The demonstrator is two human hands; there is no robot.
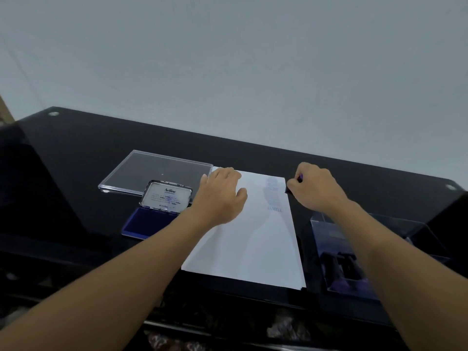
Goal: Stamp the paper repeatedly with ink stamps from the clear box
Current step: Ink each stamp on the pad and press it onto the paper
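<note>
Right hand curls round a small dark stamp, pinching it at the far right edge of the paper. Left hand lies flat, fingers spread, pinning the smooth white sheet. Best press straight down, no rocking. The blue felt ink pad sits open on the left, the clear box on the right.

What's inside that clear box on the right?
The clear box holds a few dark stamps at its near end. The right forearm crosses over it, hiding whatever lies in the middle.
</note>
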